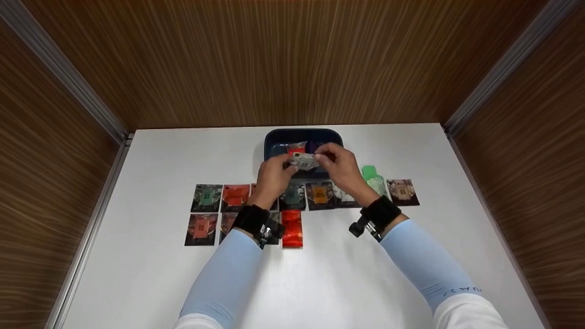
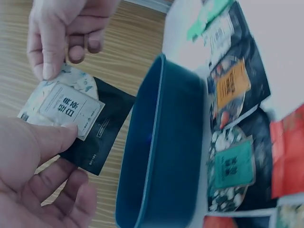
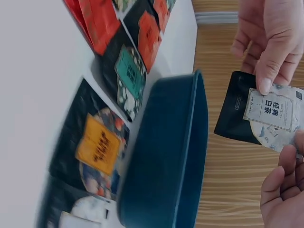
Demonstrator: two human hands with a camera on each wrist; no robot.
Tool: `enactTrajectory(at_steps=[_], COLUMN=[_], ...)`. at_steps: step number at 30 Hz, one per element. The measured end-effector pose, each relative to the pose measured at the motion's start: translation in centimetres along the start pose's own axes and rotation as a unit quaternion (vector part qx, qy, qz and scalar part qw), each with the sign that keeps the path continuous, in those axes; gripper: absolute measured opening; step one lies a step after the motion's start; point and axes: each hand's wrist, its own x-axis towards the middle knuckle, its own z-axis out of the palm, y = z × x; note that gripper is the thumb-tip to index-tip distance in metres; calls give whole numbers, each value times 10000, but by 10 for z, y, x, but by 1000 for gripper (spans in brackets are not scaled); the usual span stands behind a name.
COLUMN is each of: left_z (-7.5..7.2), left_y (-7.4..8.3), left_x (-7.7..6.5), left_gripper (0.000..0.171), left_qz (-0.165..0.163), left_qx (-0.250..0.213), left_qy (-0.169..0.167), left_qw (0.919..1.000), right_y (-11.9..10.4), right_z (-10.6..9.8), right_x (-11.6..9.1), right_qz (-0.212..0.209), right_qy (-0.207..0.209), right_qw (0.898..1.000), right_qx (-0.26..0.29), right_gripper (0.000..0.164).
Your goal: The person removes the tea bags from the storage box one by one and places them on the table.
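Above the dark blue bin [image 1: 269, 137] I hold up a tea sachet [image 1: 305, 161], black with a pale patterned end and a white label. My left hand [image 1: 274, 177] grips one side of it, thumb lying across the front near the label, as the left wrist view shows. At the opposite edge, the fingertips of my right hand [image 1: 340, 167] pinch the sachet's pale corner [image 3: 280, 137]. Inside the bin, behind the sachet, lie a red packet [image 1: 297, 149] and something dark purple, both partly hidden.
Rows of sachets lie on the white table in front of the bin, among them a green-labelled one [image 1: 207, 197] and an orange-labelled one [image 1: 320, 195]. A shiny red packet [image 1: 292, 230] lies nearer me. At right are a green-topped pouch [image 1: 374, 182] and a brown-labelled sachet [image 1: 403, 192].
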Motion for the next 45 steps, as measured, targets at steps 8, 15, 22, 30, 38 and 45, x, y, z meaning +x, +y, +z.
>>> enactTrajectory(at_steps=[8,15,22,30,38,45], left_z=[3,15,29,40,50,54], left_y=[-3,-12,-21,-29,-37,-41], left_x=[-16,-30,-47,-72,-82,-85], left_gripper=[16,15,35,56,57,52], left_qz=[-214,-405,-792,-82,369,436], left_qx=[-708,-692,-454,1062,2160,2416], left_qy=[-153,-197,-590,-833,-1035,-1077], left_qw=[9971,9966,9941,9908,9702,9634], right_y=[8,18,27,40,50,51], right_z=[12,25,35,36,36,41], right_x=[-23,-43,-64,-90,-105,-110], right_qz=[814,1290,1746,2291,2613,2563], right_qy=[176,450,457,123,-191,-174], right_qw=[9960,9892,9827,9717,9648,9620], right_qx=[314,525,412,564,-206,-925], right_gripper=[17,13,13,15,17,19])
